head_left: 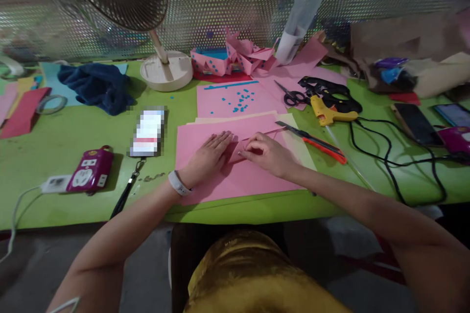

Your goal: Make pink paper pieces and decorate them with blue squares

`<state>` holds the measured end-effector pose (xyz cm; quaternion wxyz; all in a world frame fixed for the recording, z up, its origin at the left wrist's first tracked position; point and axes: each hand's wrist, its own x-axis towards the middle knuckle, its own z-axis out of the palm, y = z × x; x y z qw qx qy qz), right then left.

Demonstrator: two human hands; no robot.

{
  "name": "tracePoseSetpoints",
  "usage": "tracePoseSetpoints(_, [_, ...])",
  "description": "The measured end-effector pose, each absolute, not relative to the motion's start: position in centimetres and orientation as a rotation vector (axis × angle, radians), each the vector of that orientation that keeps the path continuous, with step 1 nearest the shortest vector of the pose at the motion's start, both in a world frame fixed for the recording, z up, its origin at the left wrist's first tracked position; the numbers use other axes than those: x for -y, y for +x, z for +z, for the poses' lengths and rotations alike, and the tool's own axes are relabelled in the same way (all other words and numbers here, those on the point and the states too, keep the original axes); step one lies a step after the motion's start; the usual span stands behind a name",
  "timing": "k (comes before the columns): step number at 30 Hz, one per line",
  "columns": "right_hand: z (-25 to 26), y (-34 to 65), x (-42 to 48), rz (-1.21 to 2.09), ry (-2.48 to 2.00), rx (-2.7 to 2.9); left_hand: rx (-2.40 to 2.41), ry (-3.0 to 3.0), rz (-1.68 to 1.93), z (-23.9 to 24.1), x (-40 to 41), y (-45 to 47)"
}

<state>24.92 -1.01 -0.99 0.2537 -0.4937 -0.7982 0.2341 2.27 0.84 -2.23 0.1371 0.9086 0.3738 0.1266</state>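
Note:
A stack of pink paper sheets (205,183) lies at the table's front edge, over a cream sheet (299,142). My left hand (210,156) presses flat on the pink stack, fingers together and stretched out. A small folded piece of pink paper (237,151) sits between my hands. My right hand (266,153) pinches the near edge of that piece between thumb and fingers. Just right of it rests a utility knife (312,142) with an orange-red and black handle, its blade over the paper.
Behind are a pink sheet with blue bits (220,100), scissors (292,95), pink folded paper shapes (249,56) and a fan (165,73). A yellow glue gun (328,111) with a black cord lies right. A phone (149,132) and purple socket block (91,170) are left.

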Motion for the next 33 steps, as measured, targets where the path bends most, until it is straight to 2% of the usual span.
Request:
tracePoseSetpoints(7, [-1.3,23.8,1.5,0.413,-1.468,2.176,-1.115,2.564,0.455,-1.8,-0.8,2.5])
tracePoseSetpoints(16, [-1.4,24.1,3.1,-0.088,-0.908,2.624,-1.11,2.571,0.435,-1.9,-0.7,2.5])
tracePoseSetpoints(20, [-1.3,24.0,3.9,-0.246,-0.986,2.623,-1.097,2.585,0.445,-2.2,-0.7,2.3])
tracePoseSetpoints(30, [-1.6,23.7,3.3,-0.168,-1.147,2.584,-1.126,2.713,0.585,-0.3,1.1,2.2])
tracePoseSetpoints(33, [-1.5,23.8,3.1,-0.128,-1.155,2.575,-1.055,2.798,0.436,-0.2,3.2,2.6])
